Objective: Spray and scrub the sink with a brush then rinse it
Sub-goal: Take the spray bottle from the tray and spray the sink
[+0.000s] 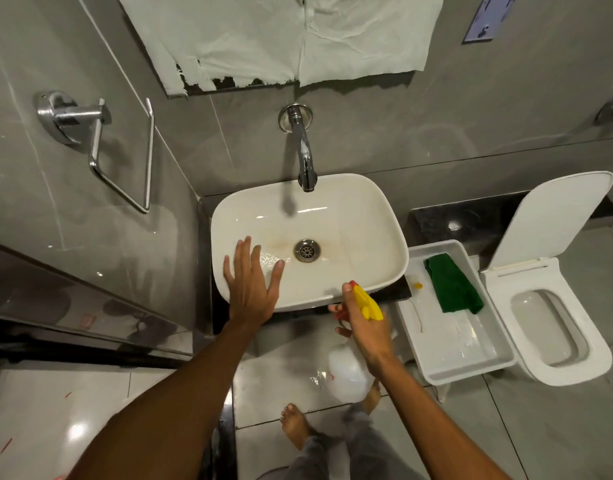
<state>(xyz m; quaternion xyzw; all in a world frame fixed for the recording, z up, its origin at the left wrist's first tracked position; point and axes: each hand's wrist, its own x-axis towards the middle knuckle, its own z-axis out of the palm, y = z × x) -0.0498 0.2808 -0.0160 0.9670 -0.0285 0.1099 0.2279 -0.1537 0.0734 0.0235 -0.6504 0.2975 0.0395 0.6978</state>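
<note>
A white rectangular sink [360, 216] stands below a chrome wall tap [303, 154], with brownish stains around its metal drain [307, 250]. My left hand [251, 285] lies flat with fingers spread over the sink's front left rim. My right hand [364, 320] grips a spray bottle [348, 370] with a yellow and red trigger head, its nozzle pointing at the sink's front edge. The clear bottle body hangs below my hand. No brush is in view.
A white tray [471, 358] to the right of the sink holds a green cloth [452, 287]. Beyond it is a white toilet [554, 323] with its lid up. A chrome towel ring [101, 147] hangs on the left wall. My bare feet [294, 426] stand on the wet tiled floor.
</note>
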